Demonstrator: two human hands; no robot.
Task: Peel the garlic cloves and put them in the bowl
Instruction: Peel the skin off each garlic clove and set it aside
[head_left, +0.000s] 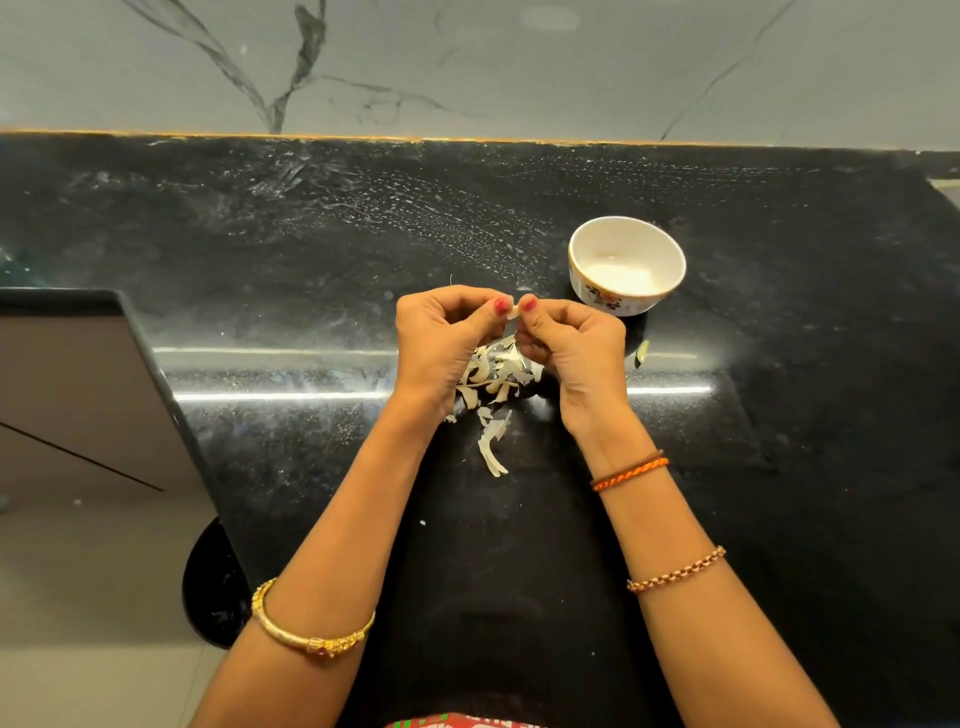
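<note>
A small pale garlic clove (515, 311) is pinched between the thumbs and fingertips of my left hand (447, 343) and my right hand (576, 348), held above the black counter. Most of the clove is hidden by the fingers. Under my hands lies a heap of white garlic peel (493, 384), with a longer strip trailing toward me. The white bowl (670, 249) with a gold rim and flower print stands just beyond and to the right of my right hand. Pale contents lie at its bottom; I cannot tell what they are.
The black stone counter (311, 249) runs back to a grey marble wall (467, 62). A loose scrap of peel (642, 353) lies right of my right hand. The counter's left edge drops off to a brown cabinet front (78, 395) and the floor.
</note>
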